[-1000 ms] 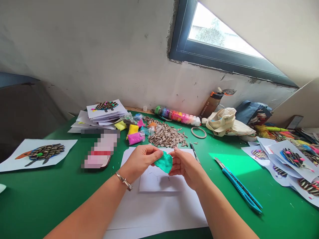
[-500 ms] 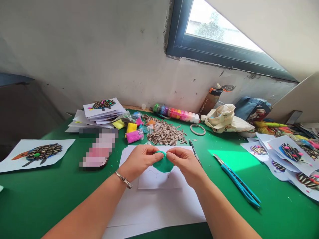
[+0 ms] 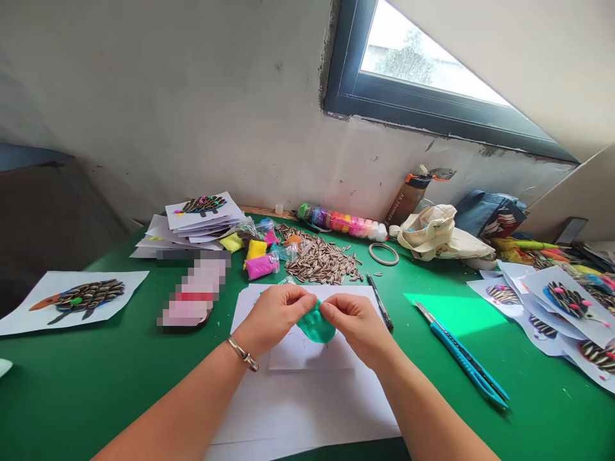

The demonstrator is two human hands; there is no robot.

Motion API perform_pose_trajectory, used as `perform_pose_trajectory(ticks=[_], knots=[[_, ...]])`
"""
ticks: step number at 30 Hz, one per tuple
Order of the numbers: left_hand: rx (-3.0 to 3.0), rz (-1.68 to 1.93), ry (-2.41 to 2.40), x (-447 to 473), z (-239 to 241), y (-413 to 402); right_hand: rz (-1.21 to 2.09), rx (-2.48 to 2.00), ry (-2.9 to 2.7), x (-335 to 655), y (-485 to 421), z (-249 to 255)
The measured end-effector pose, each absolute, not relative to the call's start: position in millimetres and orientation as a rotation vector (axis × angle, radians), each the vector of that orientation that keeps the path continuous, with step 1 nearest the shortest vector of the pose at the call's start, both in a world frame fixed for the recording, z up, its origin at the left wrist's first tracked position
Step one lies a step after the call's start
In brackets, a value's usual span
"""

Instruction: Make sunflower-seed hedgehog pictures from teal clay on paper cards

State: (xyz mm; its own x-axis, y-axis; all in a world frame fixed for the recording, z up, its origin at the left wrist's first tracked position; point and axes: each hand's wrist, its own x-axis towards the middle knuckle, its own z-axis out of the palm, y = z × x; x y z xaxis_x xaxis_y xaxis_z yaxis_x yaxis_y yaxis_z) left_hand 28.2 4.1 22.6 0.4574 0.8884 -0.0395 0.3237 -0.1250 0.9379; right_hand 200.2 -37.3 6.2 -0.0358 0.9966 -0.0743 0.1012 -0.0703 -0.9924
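Observation:
A thin, flattened piece of teal-green modelling clay point(image 3: 318, 326) hangs between my hands. My left hand point(image 3: 284, 315) pinches its upper left edge between thumb and fingertips, while my right hand point(image 3: 354, 320) grips the upper right edge the same way. Below the clay lies a small white sheet point(image 3: 312, 360) with a pencil-like line drawing, partly covered by the clay and my hands. It rests on a stack of larger white paper point(image 3: 298, 410). A bit of clear plastic point(image 3: 287, 280) shows just behind my left hand.
Sunflower seeds point(image 3: 324, 259) lie in a pile beyond the paper, beside bagged coloured clay point(image 3: 262, 266). A black pen point(image 3: 380, 302) and a blue utility knife point(image 3: 464, 355), blade exposed, lie to the right. Seed-decorated pictures point(image 3: 79, 298) flank both sides; a bottle point(image 3: 406, 198) stands behind.
The clay has turned and hangs slightly lower, its surface now looking more uneven. Both hands keep their pinch on it. The whole view has shifted slightly.

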Motion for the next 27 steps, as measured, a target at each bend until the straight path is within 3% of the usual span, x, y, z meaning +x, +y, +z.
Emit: perform_pose_trajectory(ticks=[7,17,27], knots=[[1.559,0.662,1.002,26.5,20.1,6.1,1.467,-1.167,-1.126,200.1,-38.2,13.1],[1.582,0.675,1.008,28.1,26.2,1.2,1.339,-1.225,-1.161,199.5,-38.2,6.8],[1.484,0.73,1.003,27.5,27.4,3.9,1.493,-1.209,-1.057,203.5,-37.1,13.1]])
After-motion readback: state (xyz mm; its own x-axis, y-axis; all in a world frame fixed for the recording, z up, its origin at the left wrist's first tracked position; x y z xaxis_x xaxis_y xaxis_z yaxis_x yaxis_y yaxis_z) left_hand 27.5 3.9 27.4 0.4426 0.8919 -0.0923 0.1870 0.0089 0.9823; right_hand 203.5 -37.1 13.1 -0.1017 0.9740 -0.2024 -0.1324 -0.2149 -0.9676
